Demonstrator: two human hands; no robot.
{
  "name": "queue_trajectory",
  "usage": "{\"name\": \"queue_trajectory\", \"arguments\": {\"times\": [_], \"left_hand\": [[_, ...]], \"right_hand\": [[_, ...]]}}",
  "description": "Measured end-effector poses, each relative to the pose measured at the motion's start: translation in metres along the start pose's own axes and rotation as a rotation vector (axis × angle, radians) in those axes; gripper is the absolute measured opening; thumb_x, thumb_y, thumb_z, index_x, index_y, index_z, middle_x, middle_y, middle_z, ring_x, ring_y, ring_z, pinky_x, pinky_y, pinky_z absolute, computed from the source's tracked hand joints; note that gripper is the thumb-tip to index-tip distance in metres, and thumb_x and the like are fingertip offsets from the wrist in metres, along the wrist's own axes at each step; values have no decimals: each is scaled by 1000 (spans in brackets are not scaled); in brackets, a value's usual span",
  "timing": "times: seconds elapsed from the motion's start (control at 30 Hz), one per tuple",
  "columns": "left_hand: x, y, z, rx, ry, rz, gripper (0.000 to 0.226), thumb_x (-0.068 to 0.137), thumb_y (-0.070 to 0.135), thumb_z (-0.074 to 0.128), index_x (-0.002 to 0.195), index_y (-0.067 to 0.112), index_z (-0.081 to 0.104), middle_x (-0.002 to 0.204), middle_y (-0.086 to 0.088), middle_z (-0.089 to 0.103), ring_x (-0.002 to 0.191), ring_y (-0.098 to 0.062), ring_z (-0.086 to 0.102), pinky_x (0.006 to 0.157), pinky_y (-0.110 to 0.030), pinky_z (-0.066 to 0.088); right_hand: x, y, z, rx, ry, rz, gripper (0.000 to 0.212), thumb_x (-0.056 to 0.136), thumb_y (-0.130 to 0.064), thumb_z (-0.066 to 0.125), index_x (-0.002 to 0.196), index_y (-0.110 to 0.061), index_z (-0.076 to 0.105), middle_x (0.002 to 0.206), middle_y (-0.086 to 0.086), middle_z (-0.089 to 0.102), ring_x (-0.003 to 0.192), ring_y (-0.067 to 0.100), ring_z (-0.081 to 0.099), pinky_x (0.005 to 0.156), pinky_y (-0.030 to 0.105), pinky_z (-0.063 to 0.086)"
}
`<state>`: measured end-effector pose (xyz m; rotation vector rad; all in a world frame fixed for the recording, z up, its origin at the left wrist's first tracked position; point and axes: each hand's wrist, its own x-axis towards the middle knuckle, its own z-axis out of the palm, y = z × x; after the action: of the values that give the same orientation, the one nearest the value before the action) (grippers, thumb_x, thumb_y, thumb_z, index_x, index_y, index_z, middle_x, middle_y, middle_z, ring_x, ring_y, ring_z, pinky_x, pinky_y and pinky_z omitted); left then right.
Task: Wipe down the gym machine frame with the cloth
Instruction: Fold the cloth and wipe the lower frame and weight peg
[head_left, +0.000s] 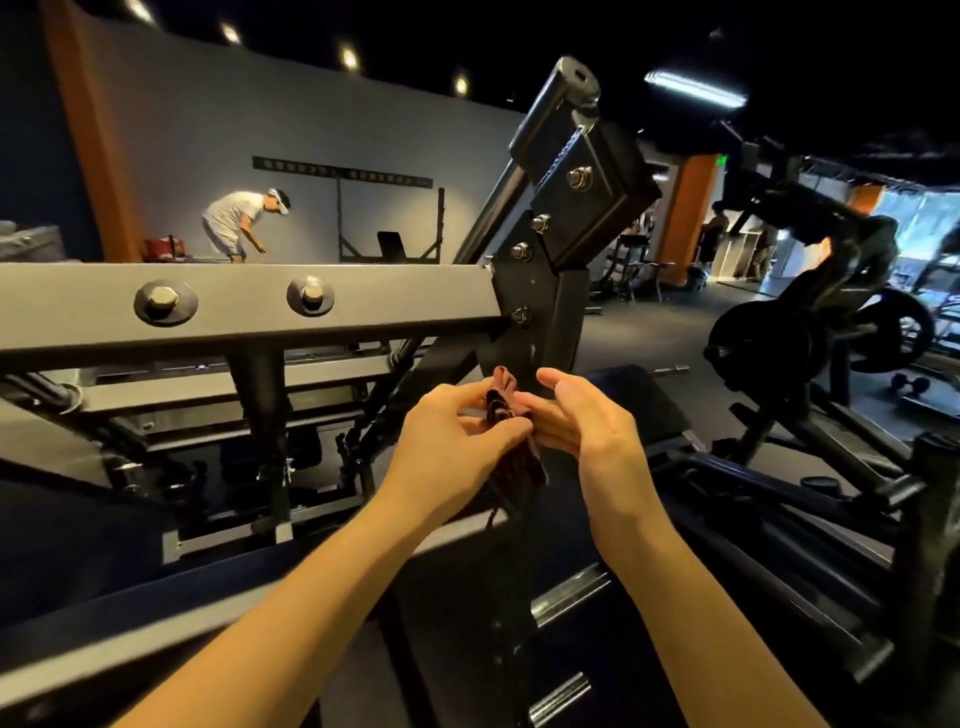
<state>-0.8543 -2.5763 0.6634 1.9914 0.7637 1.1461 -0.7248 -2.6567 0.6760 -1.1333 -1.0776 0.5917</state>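
Observation:
A small dark red cloth (511, 467) hangs bunched between my two hands in front of the gym machine frame. My left hand (452, 431) pinches the cloth between thumb and curled fingers. My right hand (576, 410) lies against the cloth's right side, palm turned left and fingers fairly straight. The frame's grey horizontal beam (244, 306) with two large bolts runs across the left half. It meets a dark upright bracket (540, 291) just above my hands, and a slanted black post rises from there.
A person (236, 221) bends over by the far grey wall. A plate-loaded machine with black weight discs (763, 343) stands at the right. Lower rails and a dark pad of the machine lie below my forearms. Dumbbells sit on the floor far right.

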Motion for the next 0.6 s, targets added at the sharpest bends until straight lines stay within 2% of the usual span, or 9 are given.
{"name": "queue_trajectory", "arguments": {"times": [0.07, 0.13, 0.2, 0.27, 0.33, 0.4, 0.47, 0.53, 0.6], "left_hand": [[3, -1, 8, -53, 15, -6, 40, 83, 42, 80, 120, 36, 69, 107, 10, 71, 95, -1, 69, 79, -11, 54], [6, -3, 13, -100, 52, -9, 29, 84, 35, 80, 111, 39, 69, 99, 12, 74, 94, 2, 69, 79, -12, 54], [10, -7, 13, -140, 40, -12, 23, 89, 25, 77, 108, 36, 71, 96, 10, 75, 95, 0, 70, 78, -13, 54], [14, -11, 8, -173, 8, -28, 22, 90, 18, 76, 105, 34, 72, 94, 10, 76, 94, 0, 71, 76, -12, 54], [20, -15, 2, -237, 7, -57, 22, 90, 14, 75, 102, 33, 72, 94, 11, 77, 93, 0, 72, 73, -11, 54], [28, -17, -1, -295, 13, -74, 20, 91, 12, 73, 102, 29, 72, 94, 9, 77, 92, -3, 73, 73, -14, 56], [37, -19, -1, -334, 6, -87, 19, 93, 12, 71, 105, 26, 72, 96, 6, 78, 94, -7, 74, 76, -20, 59], [46, -23, 0, -350, 18, -89, 18, 96, 11, 67, 110, 22, 72, 98, 1, 78, 95, -11, 74, 81, -26, 61], [53, -27, 2, -368, 48, -93, 18, 98, 9, 65, 112, 17, 73, 99, -2, 77, 95, -14, 74, 86, -32, 62]], "right_hand": [[8, 3, -6, -24, -31, 52, 22, 109, -30, 39, 116, -35, 59, 92, -11, 79, 95, 1, 73, 75, 14, 55], [14, 1, -12, -36, -61, 112, 21, 109, -32, 39, 111, -38, 59, 88, -12, 79, 88, -4, 72, 70, 10, 52], [16, 4, -20, -86, -51, 34, 22, 109, -27, 41, 120, -32, 60, 91, -8, 80, 90, -3, 72, 73, 6, 51], [18, 14, -30, -126, 58, -47, 21, 105, -20, 51, 123, -21, 63, 93, -3, 79, 92, 5, 73, 75, 8, 52], [21, 26, -36, -179, 99, 5, 25, 98, -20, 66, 122, -18, 66, 99, -3, 76, 94, 6, 71, 73, 9, 52], [26, 35, -33, -264, -61, 131, 33, 91, -28, 73, 122, -18, 68, 105, -7, 75, 96, 2, 71, 72, 9, 52], [31, 42, -26, -275, -201, 197, 33, 90, -32, 72, 117, -15, 70, 99, -5, 77, 93, 4, 73, 73, 13, 54], [37, 43, -22, -277, -176, 176, 26, 91, -31, 72, 109, -12, 71, 91, -4, 77, 88, 7, 74, 72, 15, 54], [43, 36, -20, -364, -102, 110, 22, 93, -29, 72, 101, -9, 71, 81, -4, 75, 79, 1, 71, 66, 12, 51]]}}
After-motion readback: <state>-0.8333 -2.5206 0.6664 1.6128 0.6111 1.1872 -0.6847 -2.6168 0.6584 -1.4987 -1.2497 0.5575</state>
